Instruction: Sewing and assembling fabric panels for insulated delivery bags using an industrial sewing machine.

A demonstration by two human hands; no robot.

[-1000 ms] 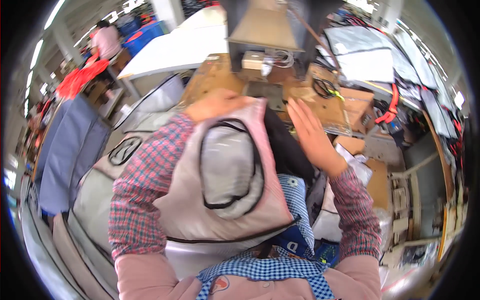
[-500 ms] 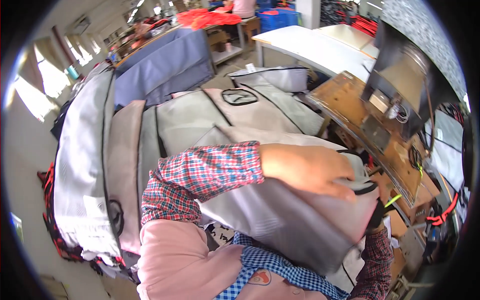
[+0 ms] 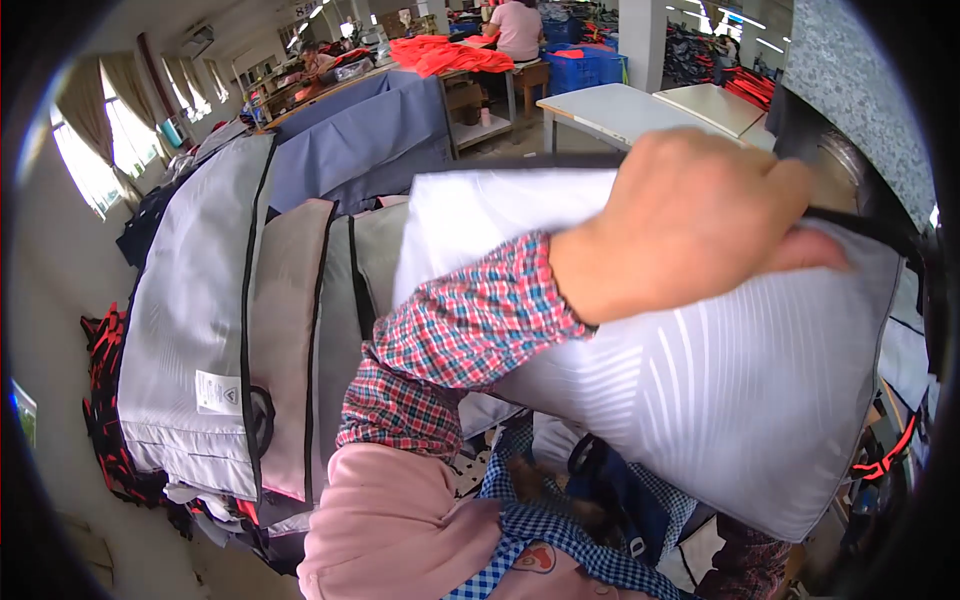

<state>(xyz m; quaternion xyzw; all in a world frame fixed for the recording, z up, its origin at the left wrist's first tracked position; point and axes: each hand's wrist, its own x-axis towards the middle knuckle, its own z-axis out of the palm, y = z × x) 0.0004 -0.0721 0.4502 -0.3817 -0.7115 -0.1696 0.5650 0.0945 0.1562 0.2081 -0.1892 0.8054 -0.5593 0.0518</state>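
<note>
1. The left grip (image 3: 695, 220) was closed on the dark upper edge of a grey-white cloth (image 3: 730, 400), which hung below it and spread to its left.
2. The right grip was hidden; only its sleeve (image 3: 750, 560) showed, low beneath the left grip, so its hold could not be told.
3. Beyond the left grip stood a pale tabletop (image 3: 597, 108), with a pillar (image 3: 640, 45) behind it. Farther off to the left, red fabric (image 3: 450, 55) lay heaped near a seated person (image 3: 517, 30). Curtained windows lined the wall at far left.
4. One white label (image 3: 218, 393) sat on a panel (image 3: 195, 300) well left of the grip, its print too small to read. A badge (image 3: 535, 558) marked the wearer's clothing below.
5. Counted: one held cloth, one label, one badge, and one blue-grey sheet (image 3: 360, 130) to the grip's left.
</note>
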